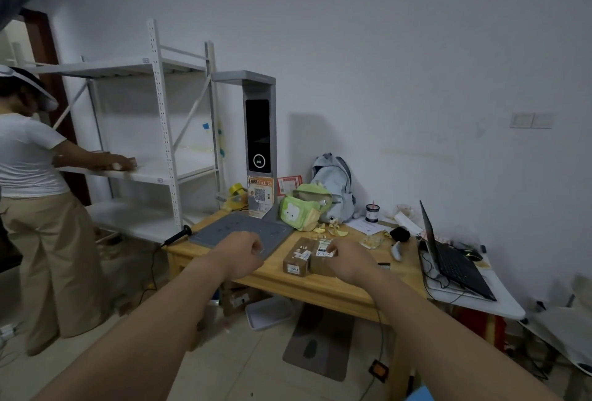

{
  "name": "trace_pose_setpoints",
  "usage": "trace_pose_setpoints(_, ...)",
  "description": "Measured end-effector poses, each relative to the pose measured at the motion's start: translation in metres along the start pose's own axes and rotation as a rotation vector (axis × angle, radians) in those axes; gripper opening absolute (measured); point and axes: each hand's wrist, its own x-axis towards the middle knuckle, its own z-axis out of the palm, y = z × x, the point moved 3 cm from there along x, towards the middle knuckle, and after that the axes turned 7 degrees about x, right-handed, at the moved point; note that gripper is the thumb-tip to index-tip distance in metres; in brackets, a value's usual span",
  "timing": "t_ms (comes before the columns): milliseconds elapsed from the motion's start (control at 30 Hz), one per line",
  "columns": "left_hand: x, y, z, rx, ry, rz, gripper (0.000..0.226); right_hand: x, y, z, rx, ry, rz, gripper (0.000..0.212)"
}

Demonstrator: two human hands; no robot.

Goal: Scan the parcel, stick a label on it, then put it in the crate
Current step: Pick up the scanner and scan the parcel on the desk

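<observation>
Hands come first: the right hand (347,261) is curled over the near end of a small brown parcel (322,258) on the wooden table (320,291), fingers bent at its top edge where a white label (324,247) sits. Whether it grips the parcel or only rests on it cannot be told from this angle. The left hand (242,255) is closed in a loose fist, holding nothing that shows, and hovers over the near corner of the grey scanning pad (237,231).

Touching the parcel on its left side, between the two hands, lies a second parcel (296,258) of the same kind, with white stickers of its own.

Beyond the left hand rises the upright scanner post (260,134) with its dark screen; a black handheld scanner (179,235) lies further left at the table's corner. Past the right hand sit a green pouch (299,211), a pale backpack (333,186) and, far right, an open laptop (448,256). Another person (28,176) stands at a white shelf rack (160,118) well to the left. No crate can be made out with certainty.

The parcel looks like stiff cardboard, small and probably light, so one hand should manage it. A pinch across its two long sides seems the safest hold, keeping fingers off the label so the code stays readable. Taped faces may be a little slick.
</observation>
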Motion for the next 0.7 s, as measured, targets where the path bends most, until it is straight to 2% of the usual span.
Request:
trace_pose_setpoints(100, 0.032, -0.009, 0.002, 0.009, -0.017, 0.016, 0.016, 0.035, 0.005, 0.006, 0.023, -0.021, 0.007, 0.033)
trace_pose_setpoints(233, 0.09, -0.02, -0.001, 0.015, -0.01, 0.02, 0.011, 0.092, 0.015, 0.009, 0.042, -0.038, 0.034, 0.023)
trace_pose_setpoints(367, 0.15, -0.025, -0.001, -0.048, 0.026, 0.037, 0.025, 0.153, 0.029, 0.006, 0.057, -0.034, 0.044, 0.021)
trace_pose_setpoints(467, 0.192, -0.032, 0.012, -0.024, -0.004, 0.05, 0.01, 0.194, 0.037, 0.01, 0.07, -0.017, 0.036, 0.025)
trace_pose_setpoints(567, 0.232, -0.037, 0.03, -0.012, -0.077, 0.039, 0.017, 0.229, 0.049, 0.02, 0.072, -0.029, 0.037, 0.013)
trace_pose_setpoints(700, 0.29, -0.034, 0.041, -0.035, -0.064, 0.092, 0.006, 0.272, 0.072, 0.016, 0.081, 0.02, 0.102, 0.042)
